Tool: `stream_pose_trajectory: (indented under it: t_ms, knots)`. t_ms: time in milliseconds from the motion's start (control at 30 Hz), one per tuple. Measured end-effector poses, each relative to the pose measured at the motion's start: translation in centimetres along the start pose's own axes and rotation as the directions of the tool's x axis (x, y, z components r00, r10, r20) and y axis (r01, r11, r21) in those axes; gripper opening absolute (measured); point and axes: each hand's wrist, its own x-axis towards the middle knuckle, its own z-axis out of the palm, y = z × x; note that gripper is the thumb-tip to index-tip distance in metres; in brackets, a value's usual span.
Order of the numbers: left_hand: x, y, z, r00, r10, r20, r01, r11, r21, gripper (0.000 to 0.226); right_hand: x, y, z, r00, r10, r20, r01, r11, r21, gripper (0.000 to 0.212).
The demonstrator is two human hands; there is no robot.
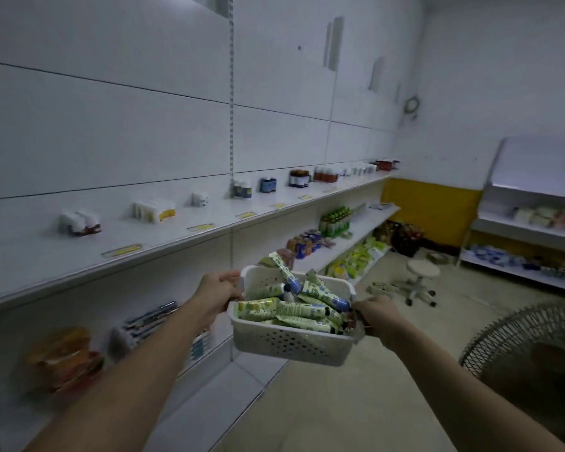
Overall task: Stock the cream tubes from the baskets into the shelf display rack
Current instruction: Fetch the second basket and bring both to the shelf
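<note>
Two bare forearms reach forward from the bottom edge, each ending at a white perforated basket (294,334) held up in the air over the floor (323,402). Left hand (216,292) grips the basket's left rim, fingers curled over the edge. Right hand (377,318) grips the basket's right end the same way, fingers wrapped round the rim. Basket tilts slightly, its left side higher.

Cream tubes (294,308) fill the basket in a loose heap: green and white bodies, dark or blue caps. Most lie flat and crisscrossed; one tube (284,272) stands propped up, leaning against the basket's far-left wall and rising above the rim.

Left of the basket runs a long white shelf rack (183,233). Its upper shelf, above the basket's level, carries small spaced groups of bottles (79,221) with yellow price tags (123,249) along the front edge. Lower shelf, left of the basket, holds blurred packets and orange bags; contents not readable.

Beyond the basket: green bottles (335,220) and yellow-green packs on the same rack's lower shelves. Right of the basket and farther off, a white round stool (421,272) on the floor. Near right of the basket, a wire fan guard (529,340), partly cut off. Another shelf unit (529,223) stands against the far wall.
</note>
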Motion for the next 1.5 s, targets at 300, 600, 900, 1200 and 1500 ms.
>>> stream_pose_trajectory:
  t_ms: [300,600,900,1200,1500]
  knots:
    - [14.7,1.2,6.8,0.980,-0.024,0.195,0.021,1.000,0.015,0.055,10.1,-2.3,-1.7,0.978,0.093,-0.189,-0.085,0.995,0.049,0.024]
    - [30.0,1.7,19.0,0.945,0.047,0.323,-0.068,0.996,0.054,0.043,23.8,-1.9,-5.3,0.933,0.154,-0.325,-0.121,0.985,0.120,0.027]
    - [48.8,4.0,34.3,0.905,-0.012,0.425,-0.053,0.989,0.140,0.041,45.1,-3.0,-10.8,0.860,0.122,-0.495,-0.075,0.991,0.113,0.024]
    - [64.1,7.6,46.7,0.863,-0.027,0.505,-0.068,0.983,0.169,0.048,62.2,-6.3,-16.7,0.810,0.149,-0.567,-0.067,0.984,0.163,0.023]
    - [83.9,7.2,60.7,0.812,-0.016,0.584,-0.110,0.978,0.179,0.047,82.6,-4.8,-19.3,0.781,0.182,-0.597,-0.084,0.978,0.189,0.017]
